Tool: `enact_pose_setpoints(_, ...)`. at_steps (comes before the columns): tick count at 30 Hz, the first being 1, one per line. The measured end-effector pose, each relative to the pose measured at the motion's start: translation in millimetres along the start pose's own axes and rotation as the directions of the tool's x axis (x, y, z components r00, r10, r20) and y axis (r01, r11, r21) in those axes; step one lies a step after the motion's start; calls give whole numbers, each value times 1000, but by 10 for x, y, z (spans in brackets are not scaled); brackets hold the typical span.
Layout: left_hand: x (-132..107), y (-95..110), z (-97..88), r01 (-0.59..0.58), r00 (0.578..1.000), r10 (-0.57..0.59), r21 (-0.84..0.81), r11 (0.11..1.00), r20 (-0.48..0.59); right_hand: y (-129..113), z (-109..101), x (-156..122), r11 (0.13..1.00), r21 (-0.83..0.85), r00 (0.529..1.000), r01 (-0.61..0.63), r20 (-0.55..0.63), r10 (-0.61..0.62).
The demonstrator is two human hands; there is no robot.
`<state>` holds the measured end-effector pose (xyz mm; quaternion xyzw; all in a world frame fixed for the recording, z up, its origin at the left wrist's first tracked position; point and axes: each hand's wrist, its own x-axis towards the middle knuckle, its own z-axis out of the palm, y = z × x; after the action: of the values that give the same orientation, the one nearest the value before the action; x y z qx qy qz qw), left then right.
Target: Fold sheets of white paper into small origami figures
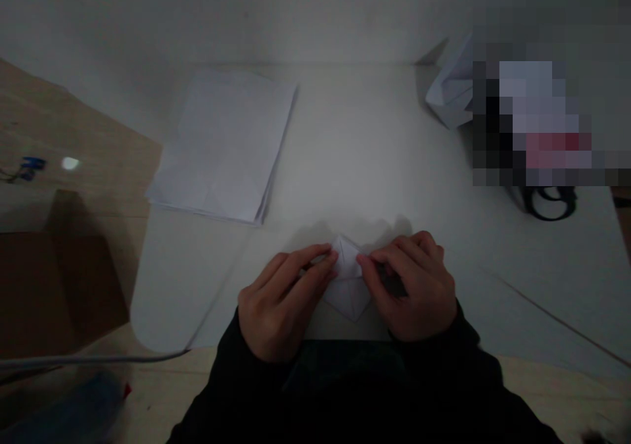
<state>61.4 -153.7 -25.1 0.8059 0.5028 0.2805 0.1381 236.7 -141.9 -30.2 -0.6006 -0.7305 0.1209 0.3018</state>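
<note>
A small folded white paper (348,279) with a pointed lower end lies at the near edge of the white table (355,148). My left hand (280,299) pinches its left side between thumb and fingers. My right hand (411,286) grips its right side the same way, and together the hands hide part of the paper. Farther off, a neat stack of white paper sheets (221,145) lies to the left, and a larger folded paper piece (451,89) stands at the back right.
A pixelated blur (537,115) hides an area at the top right, with black looped handles or cable (547,204) below it. A brown cardboard box (54,286) sits left of the table, and a pale cable (89,360) runs along the near left.
</note>
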Motion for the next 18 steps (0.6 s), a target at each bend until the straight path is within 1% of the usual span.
enact_pose_setpoints(5, 14, -10, 33, -40, 999, 39, -41, 998, -13, -1, 8, 0, 1000, -19, 1000, -11, 22, 11)
enact_pose_setpoints(8, 23, -8, 42, -28, 1000, 27, -35, 999, -9, 2, 13, 1, 1000, -28, 1000, -13, 24, 13)
enact_pose_setpoints(10, 28, -10, 46, -28, 1000, 28, -37, 999, 4, 5, 18, 1, 999, -27, 1000, -20, 16, 21)
enact_pose_setpoints(14, 33, -20, 64, -77, 995, 79, -42, 996, 58, -5, 20, -7, 996, 1, 996, -86, -30, 86)
enact_pose_setpoints(16, 37, -20, 82, -94, 994, 96, -32, 995, 58, -29, 15, -23, 998, 8, 997, -62, -46, 62)
enact_pose_setpoints(18, 44, -14, 100, -107, 994, 108, -19, 994, 35, -66, 10, -53, 1000, -13, 996, 27, -83, -28)
